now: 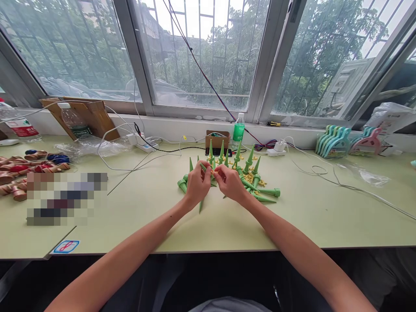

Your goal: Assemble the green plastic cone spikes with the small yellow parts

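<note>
My left hand point(198, 184) is closed around a green plastic plant watering spike point(203, 167), most of which the fingers cover. Fingertip to fingertip with it, my right hand point(230, 183) pinches what looks like a small yellow valve piece point(212, 172) against the spike. Just beyond the hands, several green spikes point(249, 160) stand point up with yellow valves on them. More green spikes point(269, 191) lie on their sides by my right wrist, around a heap of loose yellow pieces point(249, 178).
Behind the spikes are a small cardboard box point(217, 139) and a green-labelled bottle point(238, 128). White cables point(344, 184) cross the pale table point(325, 221) on the right, near plastic hangers point(334, 142). Wooden pieces point(19, 171) lie at the far left.
</note>
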`<act>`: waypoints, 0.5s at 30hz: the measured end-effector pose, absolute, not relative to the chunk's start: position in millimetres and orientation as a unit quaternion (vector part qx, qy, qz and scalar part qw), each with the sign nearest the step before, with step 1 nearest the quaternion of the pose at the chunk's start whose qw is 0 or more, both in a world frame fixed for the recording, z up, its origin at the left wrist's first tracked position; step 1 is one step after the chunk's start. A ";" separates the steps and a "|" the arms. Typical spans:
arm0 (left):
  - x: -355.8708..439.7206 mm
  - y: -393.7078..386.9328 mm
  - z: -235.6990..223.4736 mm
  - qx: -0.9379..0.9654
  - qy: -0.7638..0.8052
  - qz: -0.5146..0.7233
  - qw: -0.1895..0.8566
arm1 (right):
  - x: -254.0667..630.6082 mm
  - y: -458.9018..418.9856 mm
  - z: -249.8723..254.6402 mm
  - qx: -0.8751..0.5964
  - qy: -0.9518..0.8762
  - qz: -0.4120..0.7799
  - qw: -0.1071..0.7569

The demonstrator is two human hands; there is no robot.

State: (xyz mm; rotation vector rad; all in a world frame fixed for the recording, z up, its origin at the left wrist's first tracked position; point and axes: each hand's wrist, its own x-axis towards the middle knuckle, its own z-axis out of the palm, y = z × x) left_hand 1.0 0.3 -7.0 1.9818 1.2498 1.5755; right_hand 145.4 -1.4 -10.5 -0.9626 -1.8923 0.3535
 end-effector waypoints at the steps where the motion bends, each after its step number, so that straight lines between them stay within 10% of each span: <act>1: 0.9 0.4 -7.0 0.693 0.437 0.551 0.158 | 145.7 -0.9 -11.0 -0.392 -0.775 0.146 0.474; 15: 0.4 -0.3 -7.6 0.698 0.449 0.537 0.155 | 146.3 6.3 -18.3 -0.420 -0.774 0.120 0.458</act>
